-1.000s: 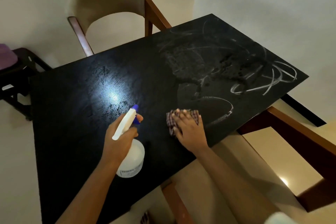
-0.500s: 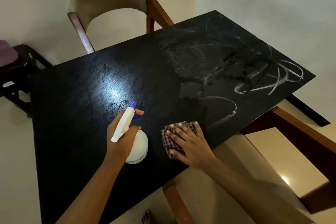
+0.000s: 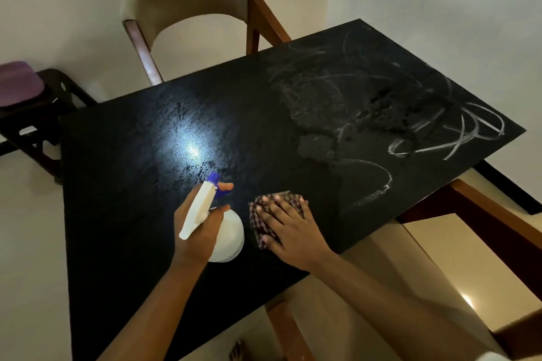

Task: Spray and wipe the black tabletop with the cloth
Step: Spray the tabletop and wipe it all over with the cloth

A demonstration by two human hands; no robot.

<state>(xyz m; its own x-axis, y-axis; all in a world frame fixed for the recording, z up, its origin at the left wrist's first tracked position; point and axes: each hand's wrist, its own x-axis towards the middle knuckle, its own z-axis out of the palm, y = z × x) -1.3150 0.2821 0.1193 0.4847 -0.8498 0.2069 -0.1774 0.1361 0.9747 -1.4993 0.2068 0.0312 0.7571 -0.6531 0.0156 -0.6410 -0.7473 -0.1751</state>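
The left hand (image 3: 198,228) grips a white plastic spray bottle (image 3: 225,233), while at its 3 o'clock the right hand (image 3: 290,224), fingers spread, presses a crumpled checked cloth (image 3: 258,221) onto the black tabletop (image 3: 123,199), chalk-smeared toward 2 o'clock.

black tabletop (image 3: 123,214), white chalk scribbles (image 3: 445,138), checked cloth (image 3: 261,224) lying flat

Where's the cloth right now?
The checked cloth lies flat under the right hand near the tabletop's front edge, just right of the spray bottle.
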